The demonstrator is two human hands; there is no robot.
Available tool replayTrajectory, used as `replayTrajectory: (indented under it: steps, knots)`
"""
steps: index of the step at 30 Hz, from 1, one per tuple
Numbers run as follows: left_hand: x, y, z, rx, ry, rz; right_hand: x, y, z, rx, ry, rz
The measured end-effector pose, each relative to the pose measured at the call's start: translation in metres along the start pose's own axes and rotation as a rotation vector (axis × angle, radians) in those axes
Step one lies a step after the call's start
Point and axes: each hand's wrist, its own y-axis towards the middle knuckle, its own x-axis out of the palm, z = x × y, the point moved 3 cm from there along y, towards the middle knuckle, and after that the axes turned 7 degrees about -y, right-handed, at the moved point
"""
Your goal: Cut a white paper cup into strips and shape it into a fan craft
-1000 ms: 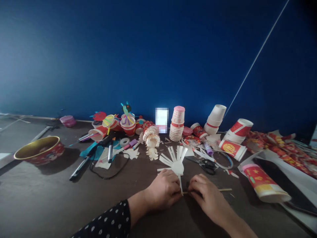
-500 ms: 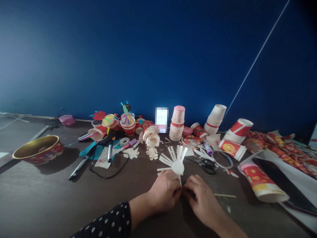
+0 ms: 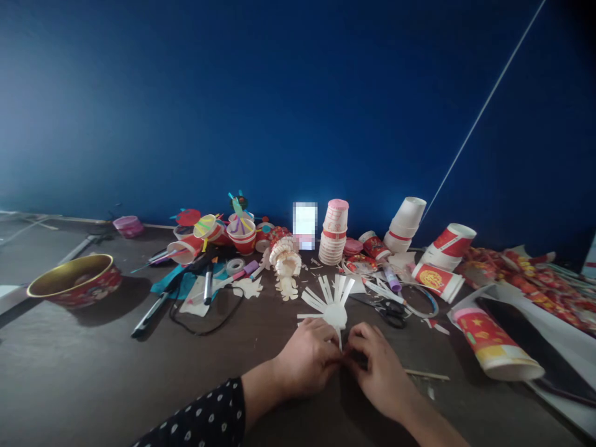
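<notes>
A white paper piece with a round centre and narrow strips fanning outward lies at the middle front. My left hand is closed at its lower side, fingers pinched on a strip that points toward me. Close against it on the right, my right hand has its thumb and fingertips pressed together at the end of the same strip. The fingertips of both hands nearly meet and partly hide the strip's end. A thin wooden stick lies just right of my right hand.
Black scissors lie right of the paper. Stacked paper cups stand behind. A red-and-gold bowl is at left, near a utility knife. At right, a decorated cup lies beside a dark phone. Paper scraps are scattered around.
My left hand's fingertips have moved slightly right, closer to my right hand. My right hand's fingers have shifted a little on the strip's end. The wooden stick appears slightly lower and further right.
</notes>
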Motion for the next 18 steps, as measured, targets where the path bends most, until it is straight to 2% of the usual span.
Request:
replayTrajectory:
  steps: [6,12,18]
  knots:
    - [0.004,0.001,0.000,0.039,0.150,-0.046,0.001,0.000,0.000,0.007,0.014,-0.007]
    - [0.009,0.002,0.000,0.044,0.212,-0.032,-0.001,-0.001,0.002,-0.002,0.008,-0.008]
    - [0.013,0.002,-0.003,0.031,0.230,0.014,-0.005,-0.007,-0.002,-0.104,-0.125,-0.019]
